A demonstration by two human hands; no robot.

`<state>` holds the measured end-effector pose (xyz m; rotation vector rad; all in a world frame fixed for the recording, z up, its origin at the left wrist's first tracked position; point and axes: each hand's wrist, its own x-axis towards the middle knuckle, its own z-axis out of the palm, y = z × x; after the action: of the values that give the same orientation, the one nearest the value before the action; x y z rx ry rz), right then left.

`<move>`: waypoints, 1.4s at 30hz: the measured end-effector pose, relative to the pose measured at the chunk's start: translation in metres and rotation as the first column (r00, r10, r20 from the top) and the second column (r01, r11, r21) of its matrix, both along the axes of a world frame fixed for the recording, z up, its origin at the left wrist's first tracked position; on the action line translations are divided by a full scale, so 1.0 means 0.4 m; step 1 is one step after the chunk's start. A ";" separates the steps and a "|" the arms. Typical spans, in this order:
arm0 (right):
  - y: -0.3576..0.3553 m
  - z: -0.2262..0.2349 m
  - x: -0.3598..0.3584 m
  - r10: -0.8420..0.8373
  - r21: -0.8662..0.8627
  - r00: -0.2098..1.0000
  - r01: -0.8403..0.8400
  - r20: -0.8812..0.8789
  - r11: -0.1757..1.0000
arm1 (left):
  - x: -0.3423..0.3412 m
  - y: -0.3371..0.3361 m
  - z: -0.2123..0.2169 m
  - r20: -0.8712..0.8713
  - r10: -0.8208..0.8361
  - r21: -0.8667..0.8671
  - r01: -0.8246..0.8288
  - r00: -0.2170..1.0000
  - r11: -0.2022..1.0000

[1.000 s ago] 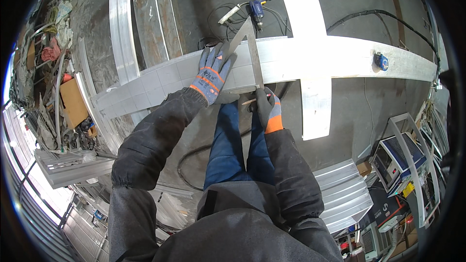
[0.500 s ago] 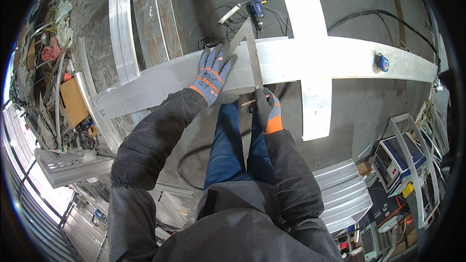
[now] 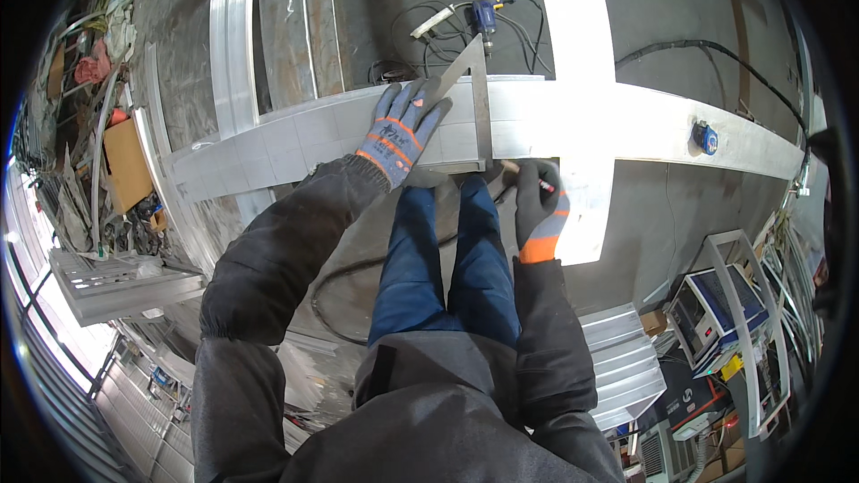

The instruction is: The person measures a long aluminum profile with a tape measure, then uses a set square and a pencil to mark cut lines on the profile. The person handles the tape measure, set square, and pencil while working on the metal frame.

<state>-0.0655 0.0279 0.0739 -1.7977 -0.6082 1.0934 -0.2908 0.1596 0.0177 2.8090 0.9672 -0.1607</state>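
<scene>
Aluminium beam (image 3: 295,139) runs left to right across the scene, crossed by a bright upright profile (image 3: 573,54) at right. Left hand (image 3: 400,130), grey-blue glove with orange trim, lies flat with fingers spread on the beam, pressing down a metal set square (image 3: 470,98); square's long blade points far, short leg lies along the beam's near edge. Right hand (image 3: 537,201), dark glove with orange cuff, fingers closed round a pencil (image 3: 528,174), tip at the beam's near edge just right of the square. Blue tape measure (image 3: 704,137) sits on the beam, far right. Blue drill (image 3: 486,11) on the floor beyond.
</scene>
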 end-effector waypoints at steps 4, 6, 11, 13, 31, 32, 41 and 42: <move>0.098 -0.027 0.016 0.000 -0.041 0.994 0.004 0.109 0.999 | 0.002 0.004 -0.002 0.042 0.028 -0.035 -0.027 0.999 0.999; 0.131 -0.044 0.013 0.043 -0.037 0.985 -0.037 0.168 0.999 | 0.001 0.007 -0.003 0.048 0.028 -0.055 -0.025 0.998 0.998; 0.162 -0.057 0.002 0.053 -0.007 0.975 -0.053 0.217 0.999 | -0.001 0.006 -0.010 0.087 0.017 -0.020 -0.015 0.996 1.000; 0.168 -0.055 -0.003 0.055 0.013 0.975 -0.059 0.214 0.998 | 0.000 0.006 -0.012 0.075 0.025 -0.035 -0.023 0.997 0.999; 0.229 -0.059 -0.025 0.184 0.074 0.855 -0.250 0.485 0.965 | 0.002 0.006 -0.003 0.047 0.036 -0.056 -0.033 0.998 0.998; 0.230 -0.060 -0.023 0.192 0.081 0.846 -0.266 0.498 0.960 | 0.002 0.006 -0.003 0.047 0.030 -0.052 -0.028 0.998 0.998; 0.041 -0.035 -0.020 0.304 0.013 0.781 -0.371 0.546 0.929 | 0.000 0.006 -0.010 0.078 0.022 -0.060 -0.017 0.997 0.998; 0.009 -0.030 -0.024 0.326 -0.010 0.758 -0.388 0.565 0.921 | 0.000 0.005 -0.011 0.077 0.025 -0.063 -0.021 0.997 0.998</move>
<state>-0.0751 0.0314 0.0619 -1.9535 -1.3918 0.7320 -0.2906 0.1618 0.0133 2.7252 0.9599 -0.0769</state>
